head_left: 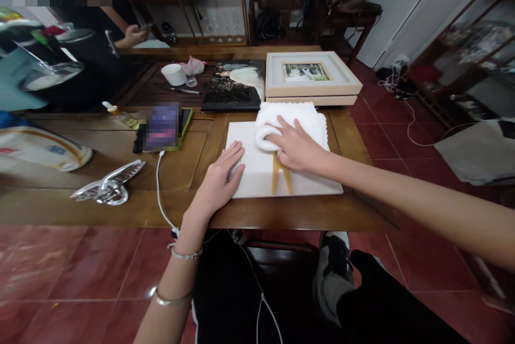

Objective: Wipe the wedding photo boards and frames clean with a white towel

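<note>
seated at a wooden table [306,218], a person leans over a flat white board [253,180] lying near the table's front edge, right before me. the left hand [219,175] lies flat on the board's left side, fingers straight and close together, gripping nothing. the right hand [295,145] rests on a fluffy white cloth [295,113], fingers spread wide, pressing it onto the board's upper part. below the cloth shows a tan, two-pronged shape [276,180] on the board. just behind sit a pale framed photo [341,78] and a dark picture panel [229,86]. a silver claw clip [108,184] lies to the left, well apart.
</note>
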Tool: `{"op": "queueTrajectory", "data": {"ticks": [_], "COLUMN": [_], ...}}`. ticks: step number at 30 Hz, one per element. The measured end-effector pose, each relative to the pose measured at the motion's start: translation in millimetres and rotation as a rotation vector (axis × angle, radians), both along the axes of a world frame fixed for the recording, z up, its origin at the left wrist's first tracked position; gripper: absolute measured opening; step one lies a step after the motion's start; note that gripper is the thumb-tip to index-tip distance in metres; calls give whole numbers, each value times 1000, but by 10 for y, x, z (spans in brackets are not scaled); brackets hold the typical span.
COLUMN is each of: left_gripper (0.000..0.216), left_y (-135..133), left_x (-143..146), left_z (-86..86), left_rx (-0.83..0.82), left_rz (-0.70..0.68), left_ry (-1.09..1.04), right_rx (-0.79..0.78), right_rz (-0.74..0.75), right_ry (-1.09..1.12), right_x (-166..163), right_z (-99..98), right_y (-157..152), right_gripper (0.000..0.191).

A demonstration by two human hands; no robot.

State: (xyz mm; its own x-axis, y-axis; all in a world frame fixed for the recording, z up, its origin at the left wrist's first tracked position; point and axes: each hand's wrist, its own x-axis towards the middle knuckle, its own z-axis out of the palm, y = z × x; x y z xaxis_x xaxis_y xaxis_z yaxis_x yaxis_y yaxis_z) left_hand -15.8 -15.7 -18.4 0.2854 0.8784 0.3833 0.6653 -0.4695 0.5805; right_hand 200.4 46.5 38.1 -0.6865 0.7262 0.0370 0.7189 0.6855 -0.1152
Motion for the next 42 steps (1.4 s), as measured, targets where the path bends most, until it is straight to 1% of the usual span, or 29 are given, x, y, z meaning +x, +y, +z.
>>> {"op": "queueTrajectory", "data": {"ticks": [2,3,5,8,12,14,15,16,18,21,24,26,27,28,30,33,35,36,37,39,42], "left_gripper": [40,40,40,42,44,44,43,42,41,40,43,45,46,47,48,48,47,47,47,46,42], "left_y": [2,4,10,18,17,14,13,14,18,23,11,-9,-21,-34,-57,-80,-86,-86,-83,-73,-48], "left_x": [0,-1,-5,-11,-9,-6,-5,-5,-7,-9,-12,-20,-26,-33,-45,-47,-35,-27,-18,0,17], "left_z": [1,-1,-8,-11,20,31,30,24,0,-30,-17,6,16,24,33,41,52,57,61,61,38], "left_rx": [-5,-8,-9,0,-18,-25,-24,-21,-9,6,5,-1,-4,-7,-13,1,25,34,38,36,28], "left_rz": [3,5,7,-3,-30,-33,-31,-27,-14,-6,2,40,63,82,106,128,132,131,128,119,80], "left_ry": [-3,-4,-6,-14,10,26,28,26,15,3,-14,-47,-74,-109,-176,-205,-179,-162,-144,-105,-57], "right_rx": [9,8,-4,4,-30,-69,-85,-95,-92,-67,-41,-22,-19,-24,-31,-10,-10,-26,-45,-83,-101], "right_rz": [-46,-60,-49,71,256,303,307,297,251,128,-7,-67,-77,-63,50,312,424,449,454,417,263], "right_ry": [-2,-15,-57,-79,-58,-50,-41,-32,-21,-55,-59,-27,-20,-29,-57,-48,-39,-48,-59,-86,-112], "right_x": [-96,-143,-220,-255,-158,-85,-50,-19,26,26,-84,-203,-265,-321,-398,-395,-324,-276,-223,-117,-4], "right_z": [1,-3,-15,-17,60,106,120,128,121,82,43,18,5,-7,-23,7,78,125,177,278,364], "right_y": [94,95,-4,-371,-955,-1118,-1146,-1136,-1009,-634,-232,-65,-31,-34,-144,-481,-715,-809,-878,-929,-768], "right_gripper": [55,55,55,50,39,36,36,36,39,47,55,57,56,56,52,40,34,33,32,31,36]}}
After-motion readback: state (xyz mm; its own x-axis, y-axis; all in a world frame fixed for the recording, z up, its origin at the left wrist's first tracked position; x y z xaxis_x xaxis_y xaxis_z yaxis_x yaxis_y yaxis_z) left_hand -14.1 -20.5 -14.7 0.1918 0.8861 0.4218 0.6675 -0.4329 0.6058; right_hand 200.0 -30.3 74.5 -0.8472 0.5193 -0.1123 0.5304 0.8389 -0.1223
